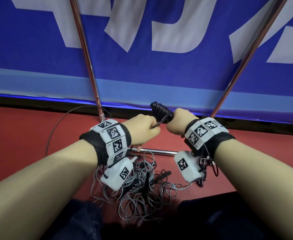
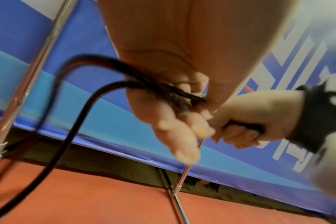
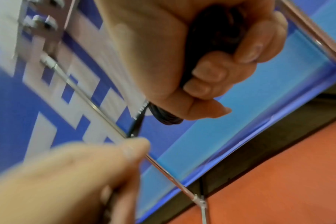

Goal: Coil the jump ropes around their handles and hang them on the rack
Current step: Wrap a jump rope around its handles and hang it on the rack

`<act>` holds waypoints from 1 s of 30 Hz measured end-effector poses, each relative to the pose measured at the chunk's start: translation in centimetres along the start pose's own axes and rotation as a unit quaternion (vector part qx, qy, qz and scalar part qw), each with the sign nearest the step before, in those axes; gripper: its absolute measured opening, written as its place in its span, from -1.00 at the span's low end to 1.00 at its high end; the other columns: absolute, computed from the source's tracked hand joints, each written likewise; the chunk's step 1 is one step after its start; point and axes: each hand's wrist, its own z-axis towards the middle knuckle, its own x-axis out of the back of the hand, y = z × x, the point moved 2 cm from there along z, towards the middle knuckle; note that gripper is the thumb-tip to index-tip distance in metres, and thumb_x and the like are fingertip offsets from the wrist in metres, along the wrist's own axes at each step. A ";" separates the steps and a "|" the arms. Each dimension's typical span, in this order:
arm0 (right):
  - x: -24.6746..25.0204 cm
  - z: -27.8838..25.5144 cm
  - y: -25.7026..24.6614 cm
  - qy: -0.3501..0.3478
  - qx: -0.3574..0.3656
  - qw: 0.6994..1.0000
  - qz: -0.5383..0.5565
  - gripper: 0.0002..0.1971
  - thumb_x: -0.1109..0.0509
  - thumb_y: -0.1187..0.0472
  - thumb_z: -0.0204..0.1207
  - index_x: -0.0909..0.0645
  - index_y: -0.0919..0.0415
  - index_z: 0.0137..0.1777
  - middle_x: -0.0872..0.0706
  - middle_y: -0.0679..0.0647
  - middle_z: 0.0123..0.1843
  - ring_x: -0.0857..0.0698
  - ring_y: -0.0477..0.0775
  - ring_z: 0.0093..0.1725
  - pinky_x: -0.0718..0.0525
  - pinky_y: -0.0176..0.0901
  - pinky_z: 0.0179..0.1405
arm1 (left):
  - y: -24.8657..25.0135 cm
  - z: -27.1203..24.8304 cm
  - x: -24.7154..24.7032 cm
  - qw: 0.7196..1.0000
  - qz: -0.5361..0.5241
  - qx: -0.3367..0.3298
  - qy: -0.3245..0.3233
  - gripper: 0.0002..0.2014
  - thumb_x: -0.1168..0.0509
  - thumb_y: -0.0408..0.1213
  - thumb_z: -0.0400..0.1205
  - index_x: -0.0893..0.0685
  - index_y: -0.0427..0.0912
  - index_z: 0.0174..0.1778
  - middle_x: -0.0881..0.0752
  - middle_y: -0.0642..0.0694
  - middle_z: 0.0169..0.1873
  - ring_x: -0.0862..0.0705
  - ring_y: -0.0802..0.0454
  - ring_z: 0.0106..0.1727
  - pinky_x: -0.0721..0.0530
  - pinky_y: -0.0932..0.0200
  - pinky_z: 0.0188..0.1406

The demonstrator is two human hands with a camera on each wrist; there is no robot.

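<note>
On the red floor (image 1: 29, 144) nearest the person's knees lies a tangle of loose jump ropes (image 1: 138, 184), grey cords and black grips heaped just in front of the rack's chrome base bar (image 1: 156, 152). Above it, both hands meet at chest-front height. The right hand (image 1: 177, 122) is fisted around a black handle (image 1: 161, 110) already ringed with coils, its long axis slanting up and away to the left. The left hand (image 1: 142, 126), just beside it, pinches the free black rope (image 2: 82, 109) between thumb and fingertips; the slack loops away to the left and down toward the floor. Judged from this, the next wrap runs from the left hand across to the handle. Beyond stand the rack's two chrome uprights (image 1: 85, 49), spreading upward against a blue banner (image 1: 159, 75), the hanging point out of frame.
</note>
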 end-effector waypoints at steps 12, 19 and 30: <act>1.9 -1.3 0.0 -0.090 0.036 0.959 0.265 -0.75 -0.37 0.50 0.25 -0.44 0.24 -0.54 -0.38 0.09 -0.69 -0.29 0.03 -0.75 -0.34 -0.33 -0.64 | -1.8 1.0 -1.3 0.994 -0.104 0.039 -0.021 -0.46 -0.04 -0.03 0.75 -0.56 -0.22 -0.50 -0.76 -0.24 -0.46 -0.71 -0.01 -0.49 -0.65 0.22 -0.36; 1.8 -2.4 -0.5 -0.270 0.145 0.908 0.284 -0.48 -0.26 0.56 0.33 -0.35 0.18 -0.80 -0.32 0.06 -0.81 -0.27 -0.02 -0.81 -0.16 -0.33 -0.62 | -1.8 0.7 -0.2 0.998 -0.060 -0.015 0.023 -0.63 -0.11 -0.15 0.53 -0.45 -0.04 -0.65 -0.55 0.08 -0.66 -0.55 0.18 -0.44 -0.50 0.14 -0.14; 2.9 -4.2 -1.0 -0.427 0.206 0.860 0.191 -0.74 -0.39 0.48 0.17 -0.34 0.52 -0.56 -0.32 0.04 -0.77 -0.25 -0.03 -0.77 -0.20 -0.38 -0.68 | -1.8 -0.2 0.0 0.991 -0.128 0.024 0.002 -0.55 -0.20 -0.47 0.67 -0.21 0.11 -0.36 -0.46 0.28 -0.56 -0.39 0.75 -0.59 -0.40 0.67 -0.46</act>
